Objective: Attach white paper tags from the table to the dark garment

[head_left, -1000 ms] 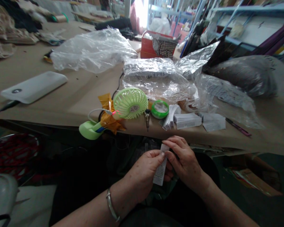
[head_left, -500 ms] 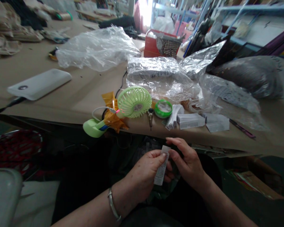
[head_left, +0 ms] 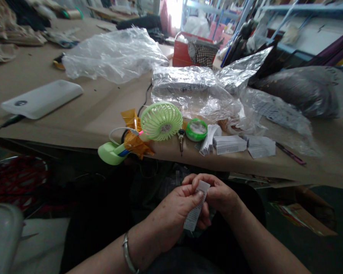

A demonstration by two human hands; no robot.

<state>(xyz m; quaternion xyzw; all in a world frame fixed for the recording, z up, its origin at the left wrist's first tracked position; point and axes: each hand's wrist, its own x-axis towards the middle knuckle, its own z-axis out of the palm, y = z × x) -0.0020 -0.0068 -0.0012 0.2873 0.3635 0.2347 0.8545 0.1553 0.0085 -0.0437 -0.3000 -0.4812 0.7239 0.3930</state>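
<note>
My left hand [head_left: 174,207] pinches a narrow white label [head_left: 194,211] with fine print on it, its thumb pressed on the label's face. Whether this is one label or several in a stack, I cannot tell. My right hand [head_left: 221,194] is closed against the label's upper right edge, its fingers curled behind the top and partly hidden. Both hands are just below the table's front edge. On the table above them lie three bundles of similar labels: a left bundle [head_left: 210,139], a middle bundle [head_left: 230,144] and a right bundle [head_left: 261,146].
A green fan [head_left: 162,121] is fixed with brown tape at the table edge [head_left: 82,139]. Beside it are a small screwdriver-like tool [head_left: 181,142] and a green round container [head_left: 196,130]. Clear plastic bags [head_left: 114,57] lie farther back; a white power bank [head_left: 42,99] sits left, thin tweezers-like tool [head_left: 291,154] right.
My right hand has moved left and its fingers have closed in at the top of the label. My left hand still holds the label, now slightly lower. The view has shifted slightly.
</note>
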